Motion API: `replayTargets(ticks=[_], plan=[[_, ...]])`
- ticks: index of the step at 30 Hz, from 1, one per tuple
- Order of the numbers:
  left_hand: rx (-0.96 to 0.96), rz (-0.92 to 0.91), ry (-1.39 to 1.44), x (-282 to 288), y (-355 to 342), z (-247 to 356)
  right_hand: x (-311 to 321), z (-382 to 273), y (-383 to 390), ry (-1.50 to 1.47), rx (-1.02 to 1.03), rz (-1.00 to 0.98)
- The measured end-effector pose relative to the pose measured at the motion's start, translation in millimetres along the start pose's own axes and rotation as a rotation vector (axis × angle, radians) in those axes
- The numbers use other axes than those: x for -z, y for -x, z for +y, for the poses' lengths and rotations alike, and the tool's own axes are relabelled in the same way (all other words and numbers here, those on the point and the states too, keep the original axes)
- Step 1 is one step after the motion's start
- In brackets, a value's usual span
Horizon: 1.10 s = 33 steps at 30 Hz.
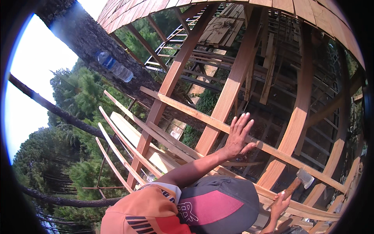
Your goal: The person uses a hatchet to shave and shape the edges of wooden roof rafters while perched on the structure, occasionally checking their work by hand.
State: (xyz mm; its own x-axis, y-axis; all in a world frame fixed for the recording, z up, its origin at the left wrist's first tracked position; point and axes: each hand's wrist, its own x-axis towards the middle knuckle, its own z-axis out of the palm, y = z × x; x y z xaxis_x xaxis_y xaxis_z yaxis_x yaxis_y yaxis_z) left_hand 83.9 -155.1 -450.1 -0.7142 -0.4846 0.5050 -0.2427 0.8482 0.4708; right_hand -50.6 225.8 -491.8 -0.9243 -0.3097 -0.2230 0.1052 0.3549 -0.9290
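Note:
My left hand [238, 137] reaches forward with its fingers outstretched and grips nothing. It is over a long, thin wooden batten [187, 110] that crosses the thick beams; I cannot tell whether the palm presses on it. At the lower right, my right hand [279, 205] is closed around the wooden handle of a hatchet [293, 188]. Its grey metal head points up and right, near the batten's right part. Between my arms lies dark grey cloth with a pink panel [216, 206], and an orange sleeve [136, 210] covers my left shoulder.
Thick reddish beams [230, 89] slope away, with open gaps and a lower framework between them. Several loose strips [117, 150] stick out at the left. A plastic water bottle [115, 66] rests against a tree trunk [80, 33]. Wooden shingles [249, 3] edge the top.

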Motion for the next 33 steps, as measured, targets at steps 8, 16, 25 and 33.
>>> replayTargets(ticks=[8,16,25,33], plan=[[1.079,1.015,0.652,92,77,-198,-1,5,0,-0.147,-0.05,0.029],[1.476,1.243,0.669,69,7,-231,-1,19,-4,-0.127,-0.064,0.021],[1.326,0.801,0.978,75,46,-252,-5,-8,-7,-0.14,-0.098,0.024],[0.779,0.301,1.154,198,-19,-59,1,-15,-8,-0.269,-0.138,-0.014]])
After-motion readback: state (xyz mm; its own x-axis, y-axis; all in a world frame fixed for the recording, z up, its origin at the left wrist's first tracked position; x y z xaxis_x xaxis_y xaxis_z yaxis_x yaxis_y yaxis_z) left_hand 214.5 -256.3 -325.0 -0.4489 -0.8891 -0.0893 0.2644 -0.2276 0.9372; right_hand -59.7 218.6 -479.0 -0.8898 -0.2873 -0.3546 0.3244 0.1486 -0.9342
